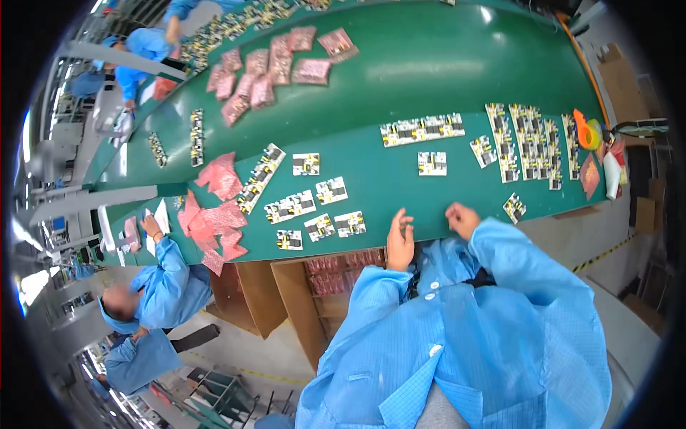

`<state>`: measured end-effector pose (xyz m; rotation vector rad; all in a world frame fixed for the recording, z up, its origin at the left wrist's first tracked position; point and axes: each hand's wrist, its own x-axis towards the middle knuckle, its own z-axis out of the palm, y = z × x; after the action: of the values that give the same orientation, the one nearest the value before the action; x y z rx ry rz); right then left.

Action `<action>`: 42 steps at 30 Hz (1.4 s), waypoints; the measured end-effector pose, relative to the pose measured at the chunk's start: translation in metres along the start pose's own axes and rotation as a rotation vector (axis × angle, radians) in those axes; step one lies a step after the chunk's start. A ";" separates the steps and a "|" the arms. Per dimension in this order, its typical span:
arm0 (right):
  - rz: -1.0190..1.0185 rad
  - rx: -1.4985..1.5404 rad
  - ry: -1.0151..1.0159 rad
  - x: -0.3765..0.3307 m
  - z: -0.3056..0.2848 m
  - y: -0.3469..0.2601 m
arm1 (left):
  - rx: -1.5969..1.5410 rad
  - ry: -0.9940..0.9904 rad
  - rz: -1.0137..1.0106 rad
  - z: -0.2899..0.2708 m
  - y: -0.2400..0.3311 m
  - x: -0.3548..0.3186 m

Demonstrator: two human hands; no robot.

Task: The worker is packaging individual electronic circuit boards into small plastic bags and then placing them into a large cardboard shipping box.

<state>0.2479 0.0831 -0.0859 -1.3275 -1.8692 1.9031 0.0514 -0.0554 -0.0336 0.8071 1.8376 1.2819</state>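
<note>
Over the front edge of the green bench point(386, 189), my left hand point(401, 242) is raised with its fingers stretched and apart, holding nothing. My right hand point(464, 220) hovers a little to the right, fingers curled in, with nothing visible in them. Ahead of both hands lies a single small circuit board point(432, 164), and beyond it a joined strip of boards point(422, 130). A tilted board point(514, 208) rests right of my right hand, and another board point(483, 151) farther back. Several loose boards point(351, 224) lie left of my left hand.
Long board strips point(529, 143) stand in rows at right, beside an orange tape dispenser point(584, 130). Pink bubble bags point(221, 225) lie at left, filled ones point(268, 71) at the back. An open carton point(300, 307) sits below the edge. A co-worker point(171, 275) is at left.
</note>
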 end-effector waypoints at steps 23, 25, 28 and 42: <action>-0.391 -0.073 0.348 0.504 -0.049 -0.264 | -0.295 0.433 -0.428 -0.112 0.013 0.530; -0.237 -0.549 0.536 0.544 -0.037 -0.276 | 0.182 0.606 -0.213 -0.102 -0.001 0.550; -0.128 -0.715 0.526 0.579 -0.017 -0.287 | 0.340 0.673 -0.158 -0.085 0.017 0.557; -0.721 -0.678 0.245 0.517 -0.039 -0.280 | 1.004 0.424 0.181 -0.081 0.055 0.510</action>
<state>-0.1593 0.5092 -0.0759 -0.7547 -2.4791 0.7556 -0.2815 0.3417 -0.0737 1.2932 2.8540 0.5702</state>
